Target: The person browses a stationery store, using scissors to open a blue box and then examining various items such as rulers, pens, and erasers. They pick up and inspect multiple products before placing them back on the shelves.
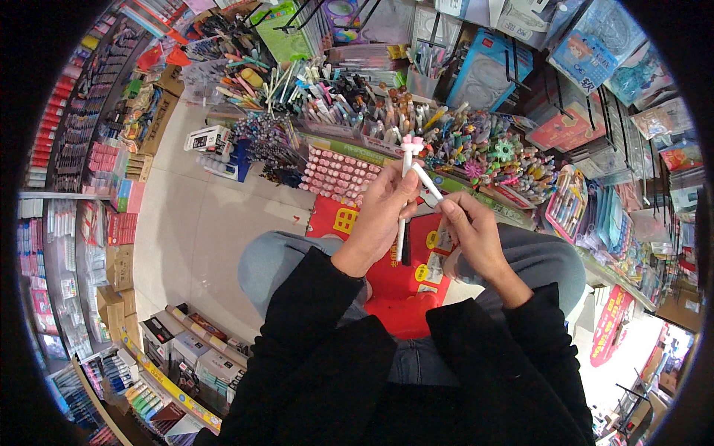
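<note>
My left hand (375, 217) is closed around a slim white pen (401, 237), held nearly upright in the view. A pink-and-white figure topper (411, 144) sits at its upper end. My right hand (474, 231) pinches the lower end of a white pen-like barrel (427, 181), slanted so that its upper end meets my left fingers. Whether that barrel is a cap or a whole pen, I cannot tell. Under both hands, between my knees, lies a red printed sheet or bag (404, 312). Just beyond are rows of pink-and-white round-topped pens (340, 175).
A display of many pens (334, 103) runs across the front, with hanging packs (491, 69) above it. Shelves of stationery (83, 111) stand at left. White boxes (211, 139) rest on the tiled floor (167, 223). Cartons (192, 354) sit lower left.
</note>
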The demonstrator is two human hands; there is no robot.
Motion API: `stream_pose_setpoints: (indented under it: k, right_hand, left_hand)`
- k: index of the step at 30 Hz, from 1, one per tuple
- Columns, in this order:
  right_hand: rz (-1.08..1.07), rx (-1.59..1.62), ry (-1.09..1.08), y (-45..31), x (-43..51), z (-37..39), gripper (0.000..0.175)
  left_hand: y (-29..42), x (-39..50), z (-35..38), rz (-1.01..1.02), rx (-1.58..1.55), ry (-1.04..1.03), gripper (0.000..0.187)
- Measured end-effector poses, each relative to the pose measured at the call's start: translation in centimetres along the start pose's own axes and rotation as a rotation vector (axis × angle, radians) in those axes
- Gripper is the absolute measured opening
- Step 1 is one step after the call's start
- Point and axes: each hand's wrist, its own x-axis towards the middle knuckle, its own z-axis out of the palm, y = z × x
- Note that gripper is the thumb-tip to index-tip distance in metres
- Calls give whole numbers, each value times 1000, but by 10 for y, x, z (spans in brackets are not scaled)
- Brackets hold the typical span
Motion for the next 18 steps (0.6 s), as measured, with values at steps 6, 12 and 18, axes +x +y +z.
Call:
stream_pose_setpoints:
  k: [6,12,18]
  right_hand:
    - [358,606,-407,-8,-1,-11,38]
    - [183,362,-349,3,-1,-4,31]
    - [-249,-422,76,16,-9,14,14]
  left_hand:
    - [-2,-2,-4,-56,-121,-160,34]
    - [3,-11,3,85,66,-15,28]
    - [53,-10,-6,496,269,272,17]
